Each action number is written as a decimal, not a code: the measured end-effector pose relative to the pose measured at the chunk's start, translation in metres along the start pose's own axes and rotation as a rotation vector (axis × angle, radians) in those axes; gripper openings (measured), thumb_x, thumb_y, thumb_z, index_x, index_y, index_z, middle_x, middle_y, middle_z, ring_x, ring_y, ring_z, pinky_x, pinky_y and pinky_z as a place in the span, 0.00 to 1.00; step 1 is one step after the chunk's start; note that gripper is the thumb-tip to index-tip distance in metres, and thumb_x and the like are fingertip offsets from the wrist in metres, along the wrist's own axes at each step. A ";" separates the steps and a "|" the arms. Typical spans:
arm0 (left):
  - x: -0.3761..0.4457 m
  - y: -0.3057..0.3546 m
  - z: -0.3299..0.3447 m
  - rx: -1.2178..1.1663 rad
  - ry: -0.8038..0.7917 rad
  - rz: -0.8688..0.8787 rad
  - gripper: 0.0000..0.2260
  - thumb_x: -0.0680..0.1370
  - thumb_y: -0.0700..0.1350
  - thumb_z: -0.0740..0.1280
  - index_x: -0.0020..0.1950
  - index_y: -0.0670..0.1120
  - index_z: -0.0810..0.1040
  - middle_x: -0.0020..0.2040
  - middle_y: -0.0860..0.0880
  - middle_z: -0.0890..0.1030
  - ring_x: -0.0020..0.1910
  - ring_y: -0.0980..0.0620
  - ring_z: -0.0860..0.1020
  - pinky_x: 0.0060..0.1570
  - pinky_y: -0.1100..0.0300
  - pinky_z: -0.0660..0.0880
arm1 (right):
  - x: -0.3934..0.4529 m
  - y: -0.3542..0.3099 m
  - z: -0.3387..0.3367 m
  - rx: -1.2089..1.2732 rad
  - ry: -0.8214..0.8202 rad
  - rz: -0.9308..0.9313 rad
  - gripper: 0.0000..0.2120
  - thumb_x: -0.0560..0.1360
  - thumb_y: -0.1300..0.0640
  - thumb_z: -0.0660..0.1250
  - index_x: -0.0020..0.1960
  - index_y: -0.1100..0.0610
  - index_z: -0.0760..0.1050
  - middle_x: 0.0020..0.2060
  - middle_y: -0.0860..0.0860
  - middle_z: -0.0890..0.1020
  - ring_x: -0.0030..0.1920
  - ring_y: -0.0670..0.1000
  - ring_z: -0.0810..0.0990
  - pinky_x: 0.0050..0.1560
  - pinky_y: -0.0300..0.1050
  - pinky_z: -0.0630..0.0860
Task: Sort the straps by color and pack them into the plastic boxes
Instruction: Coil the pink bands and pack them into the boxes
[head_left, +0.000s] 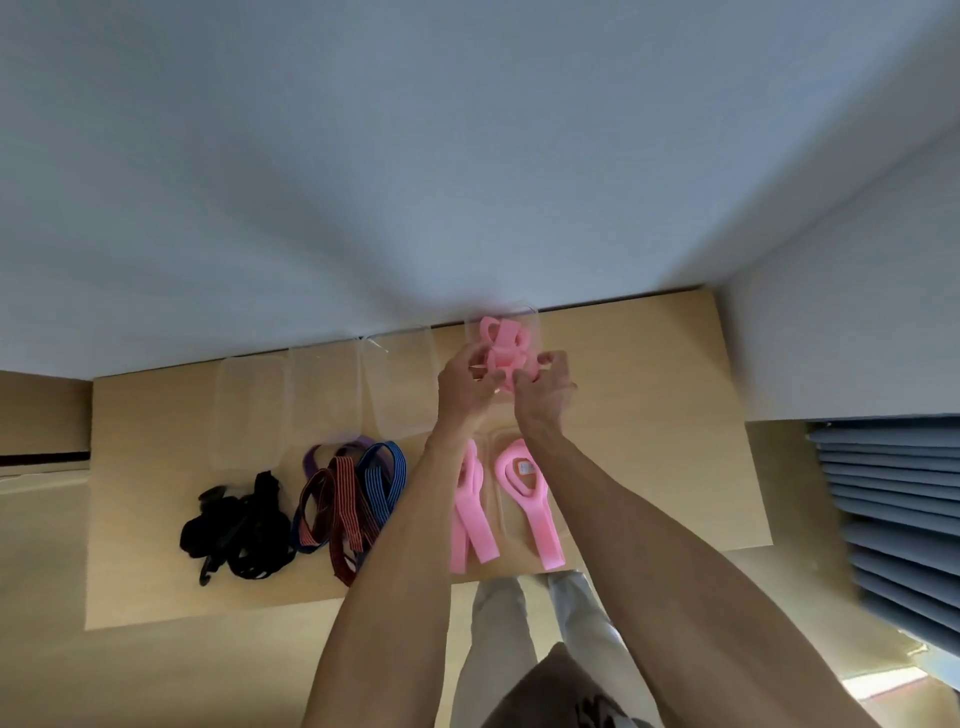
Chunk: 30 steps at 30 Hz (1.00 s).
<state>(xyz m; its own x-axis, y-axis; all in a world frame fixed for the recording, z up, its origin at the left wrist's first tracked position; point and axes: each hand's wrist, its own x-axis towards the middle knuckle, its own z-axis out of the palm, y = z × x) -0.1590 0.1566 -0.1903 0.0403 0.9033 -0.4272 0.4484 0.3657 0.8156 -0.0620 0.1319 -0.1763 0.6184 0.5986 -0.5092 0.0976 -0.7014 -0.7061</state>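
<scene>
Both my hands reach to the far side of the low wooden table (649, 415). My left hand (465, 387) and my right hand (545, 389) pinch a bundle of pink straps (501, 345) inside a clear plastic box (532, 325) by the wall. Two more pink straps lie nearer me: one (470, 512) on the table, the other (527, 493) on a clear lid or tray. To the left are a tangle of red, blue and purple striped straps (348, 499) and a heap of black straps (241, 525).
Three clear plastic boxes (397, 379) (322, 389) (249, 410) stand in a row left of the one with pink straps, along the grey wall. Grey slatted blinds (893, 519) are at the right. My legs show below the table's near edge.
</scene>
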 end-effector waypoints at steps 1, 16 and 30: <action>0.000 0.000 0.001 0.016 0.012 0.021 0.13 0.74 0.38 0.71 0.58 0.48 0.81 0.47 0.56 0.83 0.41 0.65 0.80 0.43 0.71 0.75 | 0.000 0.001 0.003 -0.012 0.008 0.001 0.12 0.76 0.66 0.68 0.58 0.64 0.73 0.43 0.60 0.82 0.37 0.55 0.78 0.33 0.40 0.75; -0.007 -0.007 0.012 0.471 0.149 0.154 0.13 0.76 0.41 0.71 0.61 0.44 0.82 0.51 0.42 0.79 0.50 0.43 0.77 0.48 0.54 0.75 | -0.009 0.019 0.009 -0.431 0.060 -0.232 0.08 0.74 0.62 0.71 0.51 0.64 0.82 0.54 0.60 0.75 0.55 0.60 0.72 0.51 0.53 0.72; -0.016 -0.001 0.012 0.305 0.343 0.194 0.07 0.80 0.42 0.66 0.54 0.43 0.83 0.45 0.45 0.82 0.41 0.48 0.79 0.40 0.57 0.75 | -0.009 0.016 0.002 -0.241 0.155 -0.303 0.11 0.71 0.71 0.65 0.51 0.66 0.82 0.50 0.60 0.82 0.51 0.62 0.77 0.46 0.50 0.69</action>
<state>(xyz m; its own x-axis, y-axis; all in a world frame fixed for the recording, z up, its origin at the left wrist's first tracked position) -0.1490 0.1390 -0.1893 -0.1237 0.9888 -0.0840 0.7045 0.1471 0.6943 -0.0677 0.1156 -0.1841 0.6420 0.7395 -0.2025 0.4619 -0.5838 -0.6677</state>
